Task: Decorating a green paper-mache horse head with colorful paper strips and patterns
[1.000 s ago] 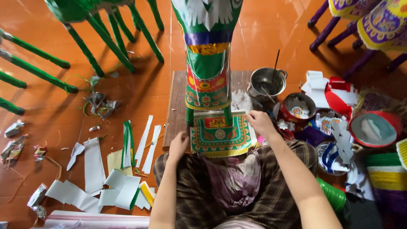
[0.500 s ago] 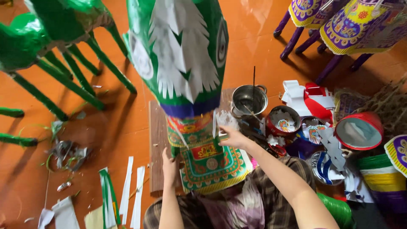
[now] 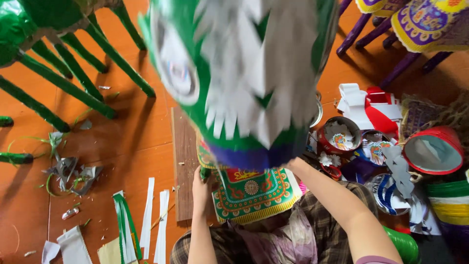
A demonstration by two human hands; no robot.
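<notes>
A large green paper figure (image 3: 244, 73) with a white fringed mane and a purple band at its lower end is tilted up close to the camera, blurred. My left hand (image 3: 199, 185) grips one of its thin green legs (image 3: 204, 172) below the body. My right hand (image 3: 294, 165) reaches up under the purple band and holds the figure from the other side; its fingers are mostly hidden. A patterned green, red and yellow paper cloth (image 3: 254, 193) hangs from the figure over my lap.
A wooden board (image 3: 184, 156) lies on the orange floor beneath the figure. Green paper animal legs (image 3: 73, 88) stand upper left, purple figures (image 3: 391, 29) upper right. Red bowls (image 3: 342, 134), a red round container (image 3: 432, 149) and paper cut-outs crowd the right. White strips (image 3: 146, 220) and scraps (image 3: 73, 173) lie left.
The green figure has swung up and toward the camera, from standing on the board to filling the upper view. Both hands stayed at its lower end and rose with it.
</notes>
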